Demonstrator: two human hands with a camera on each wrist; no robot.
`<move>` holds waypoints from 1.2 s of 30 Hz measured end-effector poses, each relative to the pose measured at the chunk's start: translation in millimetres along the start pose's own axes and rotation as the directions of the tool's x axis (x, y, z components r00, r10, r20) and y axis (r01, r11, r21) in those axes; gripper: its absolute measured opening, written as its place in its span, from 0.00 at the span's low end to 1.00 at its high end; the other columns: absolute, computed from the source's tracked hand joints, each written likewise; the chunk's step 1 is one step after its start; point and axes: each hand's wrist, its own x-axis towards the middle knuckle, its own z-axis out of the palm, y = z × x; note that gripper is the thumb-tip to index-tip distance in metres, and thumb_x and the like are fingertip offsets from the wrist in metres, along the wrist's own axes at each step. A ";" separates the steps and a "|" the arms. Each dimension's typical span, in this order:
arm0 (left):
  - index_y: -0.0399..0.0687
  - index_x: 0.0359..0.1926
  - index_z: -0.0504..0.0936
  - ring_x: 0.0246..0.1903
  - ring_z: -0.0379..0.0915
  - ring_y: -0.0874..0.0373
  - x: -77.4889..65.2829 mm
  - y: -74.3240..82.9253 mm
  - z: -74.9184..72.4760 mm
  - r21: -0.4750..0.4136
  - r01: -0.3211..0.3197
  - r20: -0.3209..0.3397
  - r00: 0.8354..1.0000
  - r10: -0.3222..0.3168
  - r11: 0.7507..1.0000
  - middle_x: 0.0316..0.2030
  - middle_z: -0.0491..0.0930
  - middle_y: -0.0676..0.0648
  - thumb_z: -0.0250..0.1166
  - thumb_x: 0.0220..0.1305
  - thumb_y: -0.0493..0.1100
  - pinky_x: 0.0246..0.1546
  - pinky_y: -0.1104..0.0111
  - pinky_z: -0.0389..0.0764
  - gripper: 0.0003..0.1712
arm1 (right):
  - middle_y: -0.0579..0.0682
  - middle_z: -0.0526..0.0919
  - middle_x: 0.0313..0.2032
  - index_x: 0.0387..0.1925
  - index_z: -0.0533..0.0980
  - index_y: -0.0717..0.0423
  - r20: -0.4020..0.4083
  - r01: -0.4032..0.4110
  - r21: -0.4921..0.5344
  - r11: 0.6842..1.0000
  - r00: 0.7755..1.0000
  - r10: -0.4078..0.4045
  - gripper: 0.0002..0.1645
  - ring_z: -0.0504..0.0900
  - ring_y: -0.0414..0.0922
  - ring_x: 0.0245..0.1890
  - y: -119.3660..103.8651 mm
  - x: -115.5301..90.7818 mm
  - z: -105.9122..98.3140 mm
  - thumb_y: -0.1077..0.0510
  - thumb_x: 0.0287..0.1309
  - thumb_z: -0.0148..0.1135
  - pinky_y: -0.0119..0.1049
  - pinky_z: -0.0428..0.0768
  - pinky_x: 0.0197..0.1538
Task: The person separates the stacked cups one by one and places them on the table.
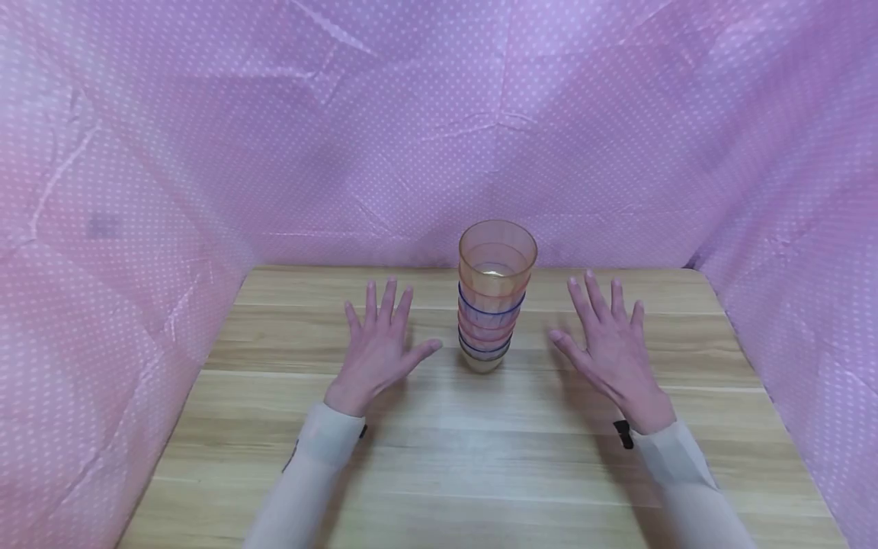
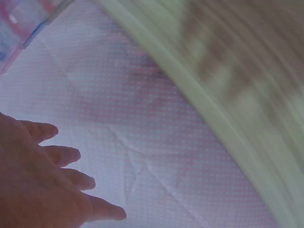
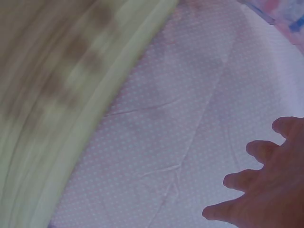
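Observation:
A tall stack of nested clear cups [image 1: 490, 305] stands upright on the wooden table, with orange, red and blue rims showing one above another. To its left, my left hand [image 1: 377, 351] is spread with straight fingers, its thumb pointing at the stack's lower part. My right hand [image 1: 613, 354] is spread likewise on the other side, palm down and apart from the cups. Neither hand holds anything. Part of the stack [image 2: 21, 23] shows in the top left corner of the left wrist view, and a bit of it [image 3: 285, 16] at the top right of the right wrist view.
The wooden table [image 1: 466, 473] has a pale grain and rounded far corners. Pink polka-dot cloth [image 1: 384, 137] hangs behind it and along both sides, close to the table's edges. Shadows of both arms fall on the tabletop.

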 end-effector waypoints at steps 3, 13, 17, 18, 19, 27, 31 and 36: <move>0.44 0.83 0.50 0.79 0.27 0.31 1.6 5.8 -5.3 -0.037 -0.009 -0.016 1.000 0.008 0.999 0.82 0.40 0.37 0.54 0.66 0.79 0.71 0.25 0.30 0.60 | 0.56 0.45 0.82 0.83 0.48 0.48 -0.021 0.012 0.014 1.000 1.000 -0.012 0.50 0.39 0.70 0.79 -3.9 0.4 -3.0 0.29 0.73 0.48 0.81 0.38 0.72; 0.44 0.83 0.47 0.80 0.27 0.39 9.1 26.7 -20.3 -0.197 -0.073 -0.107 0.993 0.052 0.978 0.83 0.40 0.42 0.38 0.63 0.87 0.73 0.28 0.34 0.65 | 0.57 0.46 0.82 0.84 0.46 0.49 -0.072 0.059 0.158 0.986 0.996 -0.048 0.49 0.36 0.65 0.80 -20.6 4.2 -17.5 0.28 0.75 0.43 0.78 0.38 0.74; 0.44 0.83 0.47 0.81 0.30 0.41 12.2 36.2 -25.7 -0.290 -0.108 -0.147 0.987 0.068 0.951 0.82 0.44 0.41 0.37 0.61 0.89 0.74 0.30 0.35 0.67 | 0.57 0.45 0.82 0.84 0.46 0.49 -0.084 0.070 0.227 0.971 0.995 -0.052 0.49 0.35 0.62 0.81 -27.7 6.2 -22.2 0.29 0.76 0.42 0.77 0.37 0.74; 0.44 0.83 0.47 0.81 0.30 0.43 12.9 38.4 -26.9 -0.311 -0.113 -0.151 0.986 0.068 0.944 0.82 0.44 0.41 0.37 0.60 0.89 0.75 0.31 0.35 0.67 | 0.57 0.45 0.82 0.84 0.46 0.49 -0.087 0.073 0.244 0.967 0.995 -0.053 0.48 0.35 0.62 0.81 -29.5 6.9 -23.2 0.29 0.76 0.42 0.76 0.37 0.74; 0.45 0.83 0.47 0.81 0.29 0.45 13.6 40.6 -28.2 -0.332 -0.116 -0.151 0.986 0.068 0.936 0.82 0.44 0.42 0.37 0.60 0.89 0.75 0.32 0.35 0.67 | 0.57 0.45 0.82 0.84 0.46 0.48 -0.090 0.076 0.255 0.964 0.994 -0.054 0.48 0.35 0.61 0.81 -31.0 7.7 -24.0 0.29 0.76 0.42 0.76 0.37 0.75; 0.46 0.83 0.49 0.81 0.31 0.56 21.9 56.5 -37.9 -0.487 -0.147 -0.177 0.982 0.067 0.861 0.82 0.48 0.45 0.40 0.58 0.90 0.79 0.40 0.35 0.69 | 0.56 0.47 0.82 0.84 0.46 0.46 -0.128 0.123 0.344 0.931 0.988 -0.083 0.46 0.38 0.60 0.81 -40.8 17.7 -29.9 0.30 0.77 0.42 0.72 0.37 0.77; 0.46 0.82 0.51 0.81 0.33 0.56 27.3 64.1 -42.4 -0.551 -0.161 -0.188 0.980 0.067 0.819 0.82 0.50 0.49 0.43 0.57 0.90 0.80 0.44 0.36 0.68 | 0.54 0.48 0.82 0.84 0.47 0.48 -0.142 0.151 0.400 0.904 0.985 -0.102 0.45 0.38 0.58 0.82 -45.5 23.3 -33.6 0.32 0.78 0.42 0.69 0.37 0.78; 0.47 0.82 0.54 0.81 0.35 0.57 31.9 70.1 -44.1 -0.604 -0.168 -0.189 0.980 0.065 0.779 0.81 0.53 0.50 0.46 0.55 0.90 0.80 0.46 0.39 0.69 | 0.54 0.49 0.82 0.83 0.48 0.50 -0.157 0.185 0.450 0.874 0.979 -0.127 0.44 0.39 0.55 0.82 -51.3 29.5 -37.2 0.34 0.78 0.42 0.60 0.39 0.81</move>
